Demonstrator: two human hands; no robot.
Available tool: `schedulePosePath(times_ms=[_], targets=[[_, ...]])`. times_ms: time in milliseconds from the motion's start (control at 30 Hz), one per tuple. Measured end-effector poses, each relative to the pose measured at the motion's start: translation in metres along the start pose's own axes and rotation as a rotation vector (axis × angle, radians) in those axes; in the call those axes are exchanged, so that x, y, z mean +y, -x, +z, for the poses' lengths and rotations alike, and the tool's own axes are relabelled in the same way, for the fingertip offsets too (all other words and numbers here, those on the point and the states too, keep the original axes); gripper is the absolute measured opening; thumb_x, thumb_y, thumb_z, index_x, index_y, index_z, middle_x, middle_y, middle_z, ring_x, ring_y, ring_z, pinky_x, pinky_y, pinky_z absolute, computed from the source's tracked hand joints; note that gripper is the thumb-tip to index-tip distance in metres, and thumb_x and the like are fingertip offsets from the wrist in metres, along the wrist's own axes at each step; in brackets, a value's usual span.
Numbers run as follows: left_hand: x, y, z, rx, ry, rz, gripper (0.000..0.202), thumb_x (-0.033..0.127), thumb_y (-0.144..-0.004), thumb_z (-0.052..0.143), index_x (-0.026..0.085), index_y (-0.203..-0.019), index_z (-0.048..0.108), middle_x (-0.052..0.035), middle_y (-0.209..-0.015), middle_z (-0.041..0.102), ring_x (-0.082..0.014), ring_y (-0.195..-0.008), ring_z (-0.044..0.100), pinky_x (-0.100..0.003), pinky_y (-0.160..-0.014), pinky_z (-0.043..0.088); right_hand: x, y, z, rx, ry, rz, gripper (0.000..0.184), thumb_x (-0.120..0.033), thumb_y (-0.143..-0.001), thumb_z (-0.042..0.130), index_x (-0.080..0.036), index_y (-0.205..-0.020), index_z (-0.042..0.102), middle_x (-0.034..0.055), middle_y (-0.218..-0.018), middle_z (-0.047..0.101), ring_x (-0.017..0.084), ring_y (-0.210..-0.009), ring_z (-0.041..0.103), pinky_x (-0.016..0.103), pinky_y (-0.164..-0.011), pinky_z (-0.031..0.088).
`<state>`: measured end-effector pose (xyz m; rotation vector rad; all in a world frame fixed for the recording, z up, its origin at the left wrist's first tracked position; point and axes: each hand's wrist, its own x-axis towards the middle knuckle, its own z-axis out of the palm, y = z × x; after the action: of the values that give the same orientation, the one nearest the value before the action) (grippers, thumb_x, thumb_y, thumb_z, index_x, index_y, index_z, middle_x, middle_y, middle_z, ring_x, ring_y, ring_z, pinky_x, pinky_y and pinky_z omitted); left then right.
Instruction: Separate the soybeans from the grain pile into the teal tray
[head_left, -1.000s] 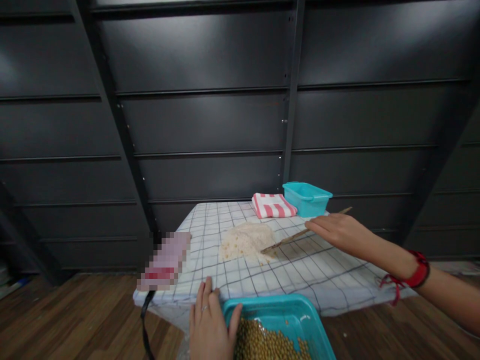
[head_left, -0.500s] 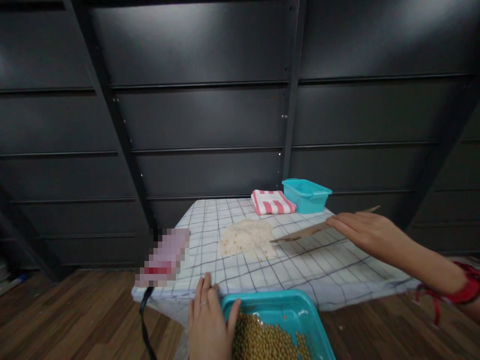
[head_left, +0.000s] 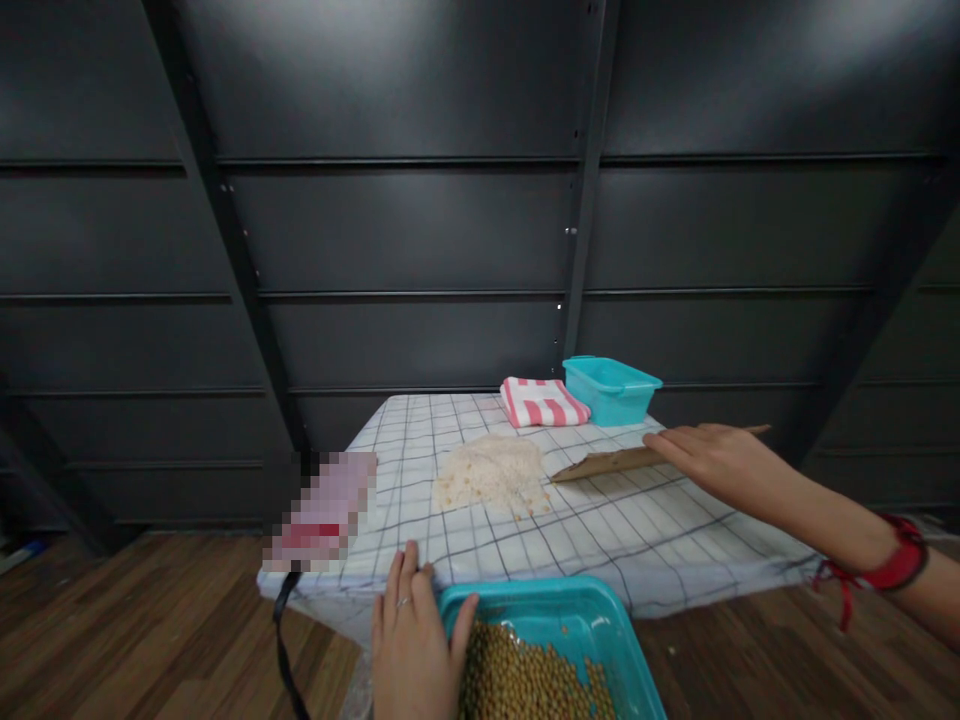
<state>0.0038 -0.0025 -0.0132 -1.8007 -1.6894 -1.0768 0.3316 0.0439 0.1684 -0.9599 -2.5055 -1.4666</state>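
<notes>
My left hand (head_left: 416, 630) grips the left rim of a turquoise plastic basin (head_left: 547, 592), thumb over the edge and fingers stretched along its outside. Inside the basin lie many yellowish beans (head_left: 529, 675) that look like soybeans. My right hand (head_left: 705, 460) holds a flat piece of brown cardboard (head_left: 607, 463) from above; its thumb is hidden. The cardboard's left tip is close to a low heap of white grains (head_left: 491, 470), possibly rice, with a few beans scattered in it.
A checked white cloth (head_left: 405, 430) covers the table. At the back are a folded pink-and-white striped towel (head_left: 544, 402) and a second turquoise basin (head_left: 611, 392). A blurred pink object (head_left: 322, 515) with a black strap (head_left: 283, 650) lies at the left edge.
The cardboard has shifted slightly right, away from the heap, and tilted so more of its face shows. My left hand stays on the basin's rim.
</notes>
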Motion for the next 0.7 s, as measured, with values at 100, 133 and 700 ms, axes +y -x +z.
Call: schedulePosePath(times_ms=[100,133,700], targets=[[0.0,-0.001,0.001,0.006,-0.009,0.007,0.043,0.054,-0.079,0.036,0.015,-0.095,0.047,-0.0203,-0.115,0.054,-0.0342,-0.111,0.046,-0.051,-0.076,0.047,-0.003,-0.001,-0.005,0.024,-0.024,-0.004,0.03,0.003,-0.073,0.034,-0.015,-0.085,0.054,0.0036,-0.071,0.064,0.013,-0.056,0.057,0.024,-0.054,0.039],[0.0,-0.001,0.001,0.006,-0.012,0.008,0.043,0.053,-0.079,0.037,0.015,-0.095,0.047,-0.0204,-0.116,0.054,-0.034,-0.111,0.046,-0.05,-0.076,0.047,-0.004,-0.001,-0.005,0.034,-0.025,-0.005,0.03,0.003,-0.073,0.034,-0.015,-0.085,0.054,0.0038,-0.07,0.064,0.013,-0.056,0.057,0.024,-0.054,0.039],[0.001,-0.002,0.005,0.013,-0.026,0.028,0.043,0.053,-0.079,0.036,0.014,-0.095,0.046,-0.0211,-0.114,0.054,-0.0341,-0.11,0.047,-0.049,-0.073,0.048,-0.012,0.0,-0.019,0.016,-0.045,0.011,0.034,0.004,-0.071,0.034,-0.016,-0.087,0.055,0.0038,-0.071,0.064,0.013,-0.055,0.056,0.025,-0.053,0.038]])
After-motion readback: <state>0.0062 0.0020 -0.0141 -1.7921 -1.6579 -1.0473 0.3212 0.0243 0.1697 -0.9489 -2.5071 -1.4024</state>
